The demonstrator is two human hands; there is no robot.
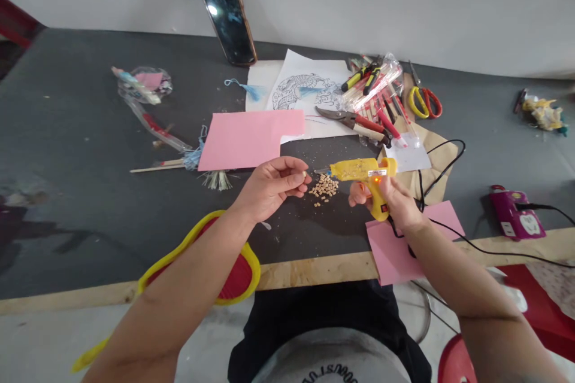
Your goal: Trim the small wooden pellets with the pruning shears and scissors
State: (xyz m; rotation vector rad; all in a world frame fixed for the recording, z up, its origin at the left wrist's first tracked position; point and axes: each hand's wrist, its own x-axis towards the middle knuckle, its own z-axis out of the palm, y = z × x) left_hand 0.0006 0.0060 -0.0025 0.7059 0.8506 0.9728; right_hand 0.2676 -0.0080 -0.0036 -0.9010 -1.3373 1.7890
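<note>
My right hand (pixel 398 200) is wrapped round the handle of a yellow hot glue gun (pixel 357 169), which has a small orange light lit on its body. Its nozzle points left toward my left hand (pixel 281 182), whose thumb and fingertips pinch a tiny pale wooden piece (pixel 304 174). Between the hands, a small pile of short wooden pieces (pixel 324 187) lies on the dark tabletop just under the nozzle. Behind my left hand is a pink sheet of card (pixel 251 139).
At the back lie a dragon drawing (pixel 305 87), pliers (pixel 363 75), snips (pixel 354 122) and scissors (pixel 424 100). A phone (pixel 224 9) leans on the wall. Black cords run right to a purple power box (pixel 516 213). A red shape with yellow edging (pixel 233 275) overlaps the front edge.
</note>
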